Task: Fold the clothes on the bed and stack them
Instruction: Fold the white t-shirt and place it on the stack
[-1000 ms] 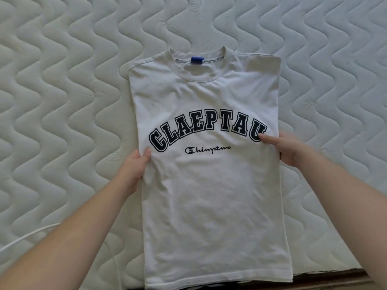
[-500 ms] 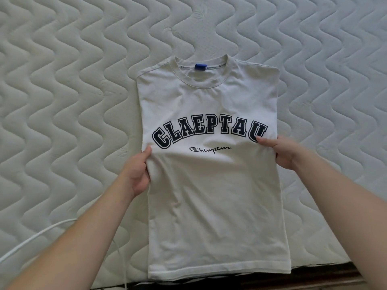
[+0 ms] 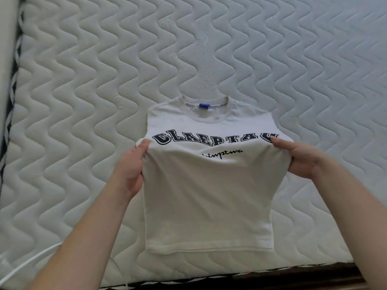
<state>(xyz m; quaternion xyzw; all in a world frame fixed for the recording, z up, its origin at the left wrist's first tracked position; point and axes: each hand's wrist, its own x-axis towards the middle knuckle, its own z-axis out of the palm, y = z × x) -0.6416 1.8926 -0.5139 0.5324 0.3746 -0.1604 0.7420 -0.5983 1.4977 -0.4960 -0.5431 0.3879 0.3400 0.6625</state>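
Observation:
A white T-shirt [image 3: 209, 195] with dark arched lettering and a blue neck tag lies front up on the quilted mattress, its sleeves folded under so it forms a narrow strip. My left hand [image 3: 130, 172] pinches its left edge at chest height, thumb on top. My right hand [image 3: 297, 158] pinches the right edge at the same height. The middle of the shirt is lifted off the bed between my hands, the collar part rests on the mattress, and the hem part hangs toward me.
The white quilted mattress [image 3: 83, 101] fills the view. A white cable [image 3: 31, 262] runs across its near left corner. The dark bed frame edge [image 3: 272, 277] shows along the bottom, and the mattress's left side [image 3: 10, 80] meets a pale wall.
Both hands have raised the shirt's middle and carried it away from me. The hem has slid up from the bed's near edge, and the lettering now bends over the raised fold.

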